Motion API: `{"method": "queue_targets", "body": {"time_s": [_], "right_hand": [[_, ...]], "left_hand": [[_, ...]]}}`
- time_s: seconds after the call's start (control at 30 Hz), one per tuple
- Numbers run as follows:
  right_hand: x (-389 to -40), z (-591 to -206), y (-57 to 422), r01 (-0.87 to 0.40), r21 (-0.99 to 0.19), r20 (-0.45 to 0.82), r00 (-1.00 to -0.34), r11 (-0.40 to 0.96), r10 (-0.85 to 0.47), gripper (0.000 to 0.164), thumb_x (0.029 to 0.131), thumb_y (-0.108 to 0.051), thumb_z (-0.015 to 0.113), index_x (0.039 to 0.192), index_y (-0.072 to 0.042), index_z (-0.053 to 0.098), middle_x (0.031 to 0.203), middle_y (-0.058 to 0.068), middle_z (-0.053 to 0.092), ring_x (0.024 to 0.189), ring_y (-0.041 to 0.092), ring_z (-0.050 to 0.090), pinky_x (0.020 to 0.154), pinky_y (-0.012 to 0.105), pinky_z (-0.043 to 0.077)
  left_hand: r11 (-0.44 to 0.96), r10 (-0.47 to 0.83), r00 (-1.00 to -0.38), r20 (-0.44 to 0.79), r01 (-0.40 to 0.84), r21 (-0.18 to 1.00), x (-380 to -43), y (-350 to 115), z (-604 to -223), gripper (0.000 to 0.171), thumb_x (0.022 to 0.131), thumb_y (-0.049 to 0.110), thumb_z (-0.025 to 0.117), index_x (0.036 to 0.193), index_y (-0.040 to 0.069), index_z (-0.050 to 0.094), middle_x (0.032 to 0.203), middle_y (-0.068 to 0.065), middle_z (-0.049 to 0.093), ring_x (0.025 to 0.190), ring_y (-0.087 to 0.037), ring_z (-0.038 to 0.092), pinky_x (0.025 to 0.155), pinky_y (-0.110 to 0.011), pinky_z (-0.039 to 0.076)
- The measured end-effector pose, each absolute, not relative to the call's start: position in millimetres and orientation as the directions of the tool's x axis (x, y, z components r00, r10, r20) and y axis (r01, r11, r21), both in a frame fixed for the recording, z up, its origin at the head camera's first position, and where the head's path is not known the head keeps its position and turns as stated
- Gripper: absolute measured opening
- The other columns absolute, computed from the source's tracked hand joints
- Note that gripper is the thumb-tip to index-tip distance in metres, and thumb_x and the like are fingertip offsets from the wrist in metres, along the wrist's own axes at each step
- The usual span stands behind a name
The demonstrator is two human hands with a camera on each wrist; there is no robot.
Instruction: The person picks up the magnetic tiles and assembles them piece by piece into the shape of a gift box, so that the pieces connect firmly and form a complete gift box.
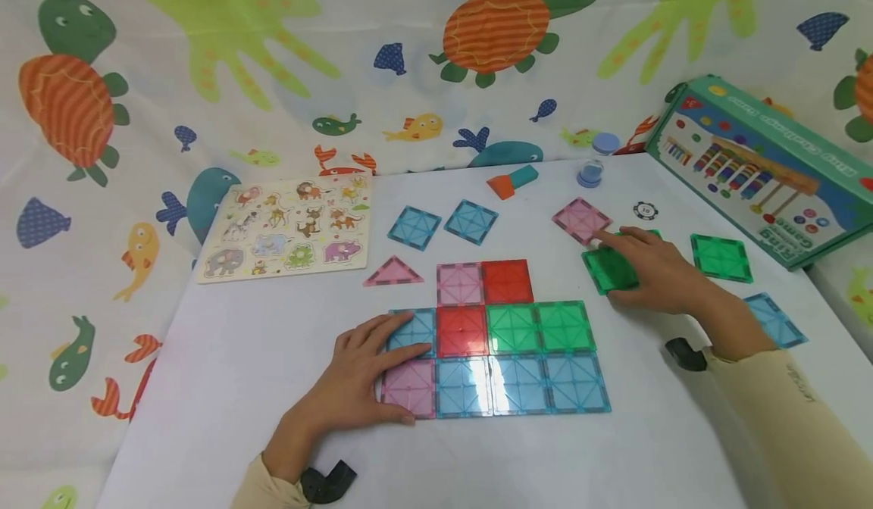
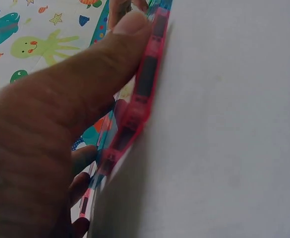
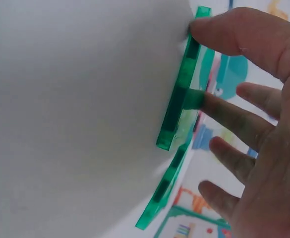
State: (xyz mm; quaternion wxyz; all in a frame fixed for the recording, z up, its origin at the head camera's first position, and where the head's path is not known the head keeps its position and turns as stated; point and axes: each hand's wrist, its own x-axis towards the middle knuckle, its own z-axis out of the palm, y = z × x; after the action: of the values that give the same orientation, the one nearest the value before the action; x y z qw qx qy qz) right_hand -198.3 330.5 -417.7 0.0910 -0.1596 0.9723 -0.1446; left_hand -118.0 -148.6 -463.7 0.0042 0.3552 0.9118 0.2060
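My left hand (image 1: 358, 376) rests with spread fingers on the left side of a flat block of magnetic tiles. Its fingertips touch a blue tile (image 1: 402, 323), and the thumb lies along the near edge of a pink tile (image 1: 412, 391). Red tiles (image 1: 462, 335), green tiles (image 1: 562, 327) and more blue tiles (image 1: 580, 384) make up the rest of the block. Over to the right, my right hand (image 1: 658, 270) holds a loose green tile (image 1: 603, 270), thumb at its near edge (image 3: 179, 94) and index finger reaching across it. Part of that tile is hidden under the hand.
Behind the block lie two loose blue tiles (image 1: 414, 227) and a pink triangle (image 1: 393, 272). A pink tile (image 1: 580, 217) touches my right fingertips. An animal puzzle board (image 1: 293, 229) stands back left; a game box (image 1: 764, 168) back right, near another green tile (image 1: 721, 257).
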Motion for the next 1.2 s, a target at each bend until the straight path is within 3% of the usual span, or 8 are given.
{"method": "queue_targets", "body": {"time_s": [0.23,0.4,0.53,0.63,0.73,0.83,0.97,1.2], "right_hand": [[-164,-418,324,-0.318,-0.184,-0.068,-0.940,0.930,-0.335,0.092,0.069,-0.042,0.082,0.145,-0.017,0.036,0.140,0.017,0.045,0.132,0.039,0.030,0.101,0.064,0.021],[-106,-427,323,-0.325,-0.130,0.004,-0.945,0.937,-0.327,0.091,0.069,-0.049,0.078,0.144,-0.017,0.037,0.133,0.015,0.050,0.125,0.035,0.039,0.099,0.060,0.028],[-50,-428,319,-0.289,-0.131,-0.021,-0.956,0.948,-0.294,0.095,0.066,-0.056,0.077,0.144,-0.018,0.037,0.128,0.012,0.054,0.119,0.034,0.045,0.094,0.058,0.034],[-9,-433,306,-0.297,-0.137,0.002,-0.954,0.945,-0.299,0.090,0.065,-0.064,0.073,0.139,-0.022,0.045,0.123,0.001,0.057,0.111,0.022,0.050,0.088,0.050,0.043],[20,-440,286,-0.397,-0.149,0.112,-0.917,0.906,-0.383,0.079,0.066,-0.071,0.068,0.128,-0.024,0.057,0.119,-0.008,0.058,0.105,0.011,0.048,0.080,0.038,0.047],[30,-447,260,-0.539,-0.177,0.244,-0.834,0.823,-0.494,0.067,0.066,-0.068,0.070,0.116,-0.023,0.066,0.119,-0.009,0.060,0.101,0.009,0.048,0.072,0.031,0.046],[21,-453,226,-0.642,-0.209,0.314,-0.759,0.738,-0.571,0.061,0.070,-0.064,0.070,0.115,-0.024,0.066,0.122,-0.005,0.059,0.100,0.012,0.049,0.069,0.030,0.047],[3,-463,203,-0.647,-0.201,0.400,-0.740,0.736,-0.541,0.057,0.074,-0.053,0.073,0.119,-0.019,0.065,0.126,0.004,0.056,0.104,0.021,0.050,0.075,0.037,0.050]], "left_hand": [[0.666,0.646,-0.752,0.132,0.640,0.382,-118,-149,-464,0.092,0.060,0.078,0.065,0.141,0.044,0.039,0.157,0.003,0.017,0.141,-0.025,0.013,0.097,-0.050,0.018],[0.667,0.650,-0.750,0.124,0.641,0.380,-120,-149,-463,0.091,0.061,0.078,0.064,0.141,0.044,0.038,0.157,0.003,0.016,0.141,-0.025,0.012,0.097,-0.051,0.020],[0.680,0.645,-0.756,0.111,0.634,0.370,-120,-150,-464,0.091,0.061,0.079,0.063,0.141,0.045,0.036,0.157,0.004,0.014,0.141,-0.024,0.011,0.097,-0.052,0.021],[0.691,0.638,-0.763,0.102,0.626,0.362,-118,-151,-463,0.091,0.061,0.080,0.063,0.141,0.046,0.036,0.157,0.005,0.014,0.142,-0.024,0.010,0.097,-0.052,0.021],[0.691,0.638,-0.762,0.109,0.630,0.354,-119,-150,-463,0.091,0.061,0.080,0.063,0.141,0.045,0.037,0.157,0.005,0.014,0.142,-0.024,0.010,0.097,-0.053,0.021],[0.685,0.639,-0.759,0.126,0.636,0.355,-120,-144,-464,0.091,0.061,0.079,0.063,0.141,0.045,0.037,0.157,0.004,0.015,0.142,-0.025,0.011,0.096,-0.053,0.022],[0.678,0.650,-0.750,0.127,0.647,0.349,-122,-134,-467,0.090,0.063,0.080,0.061,0.142,0.046,0.034,0.157,0.004,0.014,0.142,-0.025,0.010,0.097,-0.052,0.022],[0.664,0.677,-0.726,0.122,0.673,0.324,-127,-123,-467,0.089,0.065,0.081,0.058,0.143,0.045,0.033,0.157,0.003,0.013,0.142,-0.025,0.011,0.097,-0.053,0.020]]}}
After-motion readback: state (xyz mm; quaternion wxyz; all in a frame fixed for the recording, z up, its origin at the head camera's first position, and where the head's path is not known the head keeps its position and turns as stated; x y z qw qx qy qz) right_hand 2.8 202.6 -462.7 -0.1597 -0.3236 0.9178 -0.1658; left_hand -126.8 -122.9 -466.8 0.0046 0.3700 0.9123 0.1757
